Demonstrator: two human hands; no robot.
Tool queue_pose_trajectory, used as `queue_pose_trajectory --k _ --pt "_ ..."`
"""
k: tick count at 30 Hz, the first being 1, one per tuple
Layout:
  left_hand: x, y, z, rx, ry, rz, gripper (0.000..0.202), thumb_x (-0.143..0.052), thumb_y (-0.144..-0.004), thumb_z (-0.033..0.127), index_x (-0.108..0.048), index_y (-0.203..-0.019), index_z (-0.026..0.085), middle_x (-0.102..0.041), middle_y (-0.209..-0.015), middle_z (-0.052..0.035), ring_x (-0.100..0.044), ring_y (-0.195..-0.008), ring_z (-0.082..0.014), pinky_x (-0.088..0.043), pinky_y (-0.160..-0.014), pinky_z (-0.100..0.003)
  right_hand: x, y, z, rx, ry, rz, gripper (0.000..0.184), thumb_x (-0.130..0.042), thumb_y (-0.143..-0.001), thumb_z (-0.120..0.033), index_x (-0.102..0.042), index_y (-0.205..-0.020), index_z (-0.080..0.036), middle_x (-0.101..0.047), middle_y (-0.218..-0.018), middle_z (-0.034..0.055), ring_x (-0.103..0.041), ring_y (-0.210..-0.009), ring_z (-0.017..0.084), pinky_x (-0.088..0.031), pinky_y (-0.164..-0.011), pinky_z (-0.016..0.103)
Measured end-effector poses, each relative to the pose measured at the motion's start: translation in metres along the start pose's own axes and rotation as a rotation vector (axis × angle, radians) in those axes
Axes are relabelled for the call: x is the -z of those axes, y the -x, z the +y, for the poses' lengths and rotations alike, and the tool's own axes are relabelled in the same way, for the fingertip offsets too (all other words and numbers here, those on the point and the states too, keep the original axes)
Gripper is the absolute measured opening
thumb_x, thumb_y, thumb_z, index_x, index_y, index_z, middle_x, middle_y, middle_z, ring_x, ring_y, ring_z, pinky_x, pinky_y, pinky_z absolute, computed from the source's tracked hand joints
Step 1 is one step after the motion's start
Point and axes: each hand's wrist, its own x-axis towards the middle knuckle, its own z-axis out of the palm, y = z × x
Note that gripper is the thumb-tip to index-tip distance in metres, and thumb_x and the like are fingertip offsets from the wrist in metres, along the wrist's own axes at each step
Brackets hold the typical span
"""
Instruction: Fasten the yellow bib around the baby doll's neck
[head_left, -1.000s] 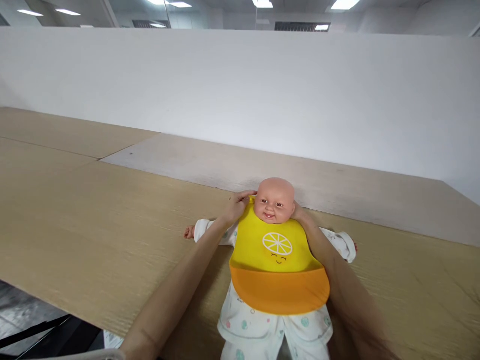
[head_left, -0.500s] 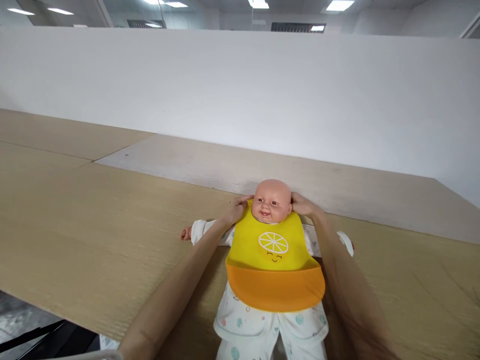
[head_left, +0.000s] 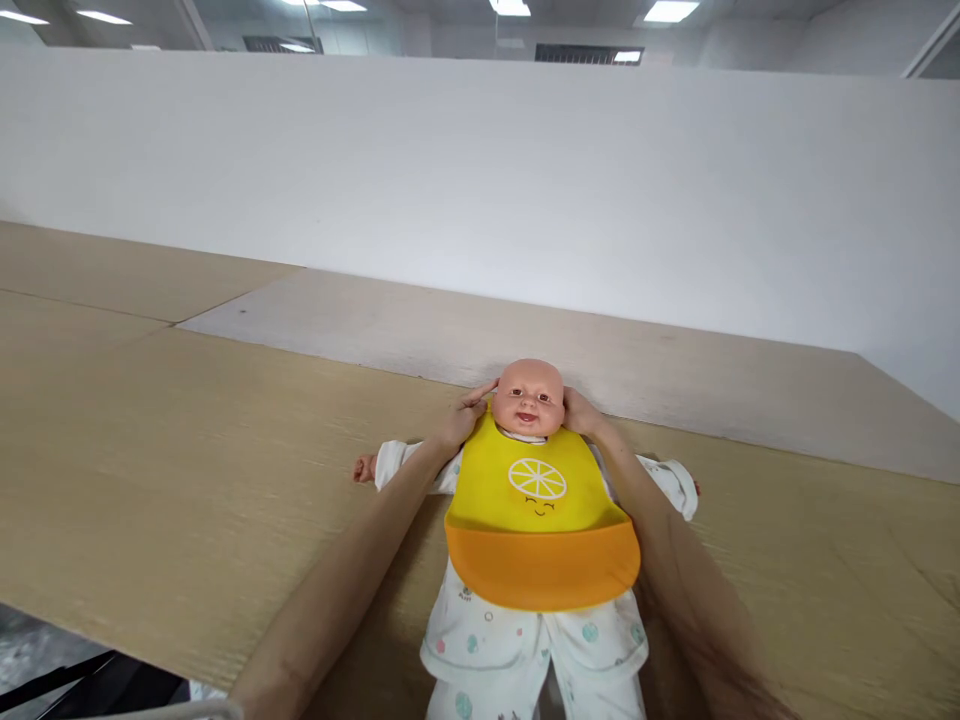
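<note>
On the pale wooden table [head_left: 187, 460], straight ahead of me, the doll [head_left: 529, 520] lies on its back with its bald head [head_left: 529, 397] pointing away from me and its arms spread to either side. It wears a white romper with coloured dots, and over its chest lies the yellow bib [head_left: 538, 520], printed with a lemon slice and a small smile, its orange pocket turned up across the belly.

My left hand [head_left: 465, 415] is at the doll's neck on my left, fingers [head_left: 475, 398] curled in against the side of the head and the top corner of the bib; they touch both, but whether they pinch the strap I cannot tell. My right hand [head_left: 579, 412] mirrors it on the other side, tucked between the head and the shoulder, its fingertips hidden behind the doll's cheek, so its grip cannot be made out either. Both my forearms run up along the doll's flanks, just beside the bib's edges.

Past the head the tabletop changes to a greyer board [head_left: 450, 330], and behind that stands a plain white partition [head_left: 480, 180].
</note>
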Motion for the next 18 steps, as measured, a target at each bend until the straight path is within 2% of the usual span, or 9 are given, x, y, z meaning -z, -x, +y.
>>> queue_pose_trajectory --k 3,8,14,18 --pt "0.003 -0.002 -0.003 0.015 -0.066 -0.009 0.063 -0.059 -0.07 0.025 -0.052 -0.132 0.014 -0.069 -0.113 -0.0088 -0.064 -0.089 -0.0207 -0.05 -0.079 -0.031 0.0 -0.001 -0.001 -0.084 0.062 0.034 0.039 -0.052 -0.071 -0.009 -0.063 -0.108 -0.006 -0.06 -0.12 0.0165 -0.06 -0.103 0.025 -0.048 -0.086 0.029" --pt "0.007 -0.009 -0.007 -0.059 -0.297 -0.037 0.064 -0.055 -0.072 0.025 -0.049 -0.135 0.014 -0.073 -0.087 -0.0039 -0.062 -0.073 -0.0175 -0.051 -0.072 -0.031 -0.001 0.001 -0.011 -0.215 0.153 0.08 0.03 -0.056 -0.075 -0.016 -0.067 -0.102 -0.009 -0.066 -0.11 0.0159 -0.061 -0.091 0.023 -0.047 -0.081 0.029" --pt "0.01 -0.019 -0.007 -0.182 -0.498 -0.054 0.061 -0.052 -0.072 0.02 -0.051 -0.133 0.012 -0.073 -0.089 -0.0054 -0.063 -0.086 -0.0198 -0.05 -0.077 -0.028 0.002 0.009 -0.028 -0.274 0.196 0.089 0.032 -0.057 -0.08 -0.024 -0.066 -0.107 -0.01 -0.067 -0.107 0.0146 -0.061 -0.087 0.019 -0.044 -0.075 0.025" --pt "0.015 -0.025 -0.006 -0.178 -0.666 -0.031 0.057 -0.048 -0.074 0.018 -0.054 -0.13 0.012 -0.073 -0.08 -0.0041 -0.064 -0.081 -0.0199 -0.05 -0.077 -0.028 0.005 0.013 -0.039 -0.298 0.213 0.075 0.035 -0.058 -0.08 -0.03 -0.068 -0.107 -0.01 -0.066 -0.109 0.0146 -0.06 -0.087 0.018 -0.042 -0.072 0.024"
